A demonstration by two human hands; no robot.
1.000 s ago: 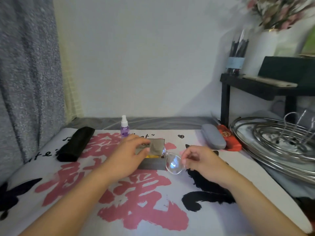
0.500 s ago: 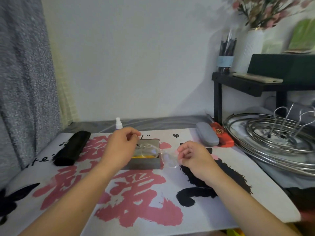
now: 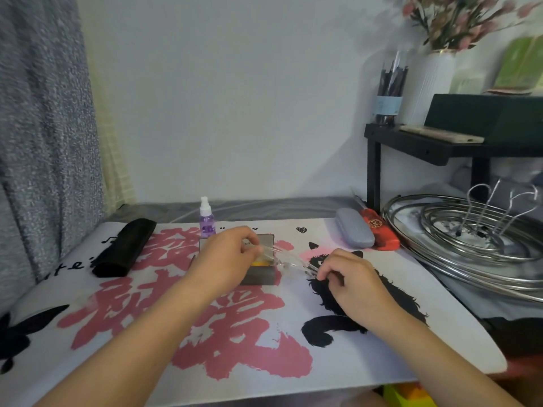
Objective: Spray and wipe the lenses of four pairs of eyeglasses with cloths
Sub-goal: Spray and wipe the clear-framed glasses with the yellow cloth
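A pair of clear-framed eyeglasses (image 3: 286,259) is held just above the printed mat (image 3: 176,333), blurred by motion. My left hand (image 3: 227,257) pinches its left side with curled fingers. My right hand (image 3: 343,274) pinches its right side. Under the glasses lies a grey cloth (image 3: 260,276) with a yellow patch showing. A small purple spray bottle (image 3: 207,220) with a white cap stands upright just behind my left hand.
A black soft case (image 3: 123,248) lies at the mat's left. A grey hard case (image 3: 354,232) and a red pouch (image 3: 380,233) lie at the back right. Steel trays with a wire rack (image 3: 476,239) fill the right side under a black shelf (image 3: 440,148).
The glasses have turned between my hands, from a lens facing me to lying edge-on. My left hand shifted from the cloth to the frame. The camera view drifted slightly.
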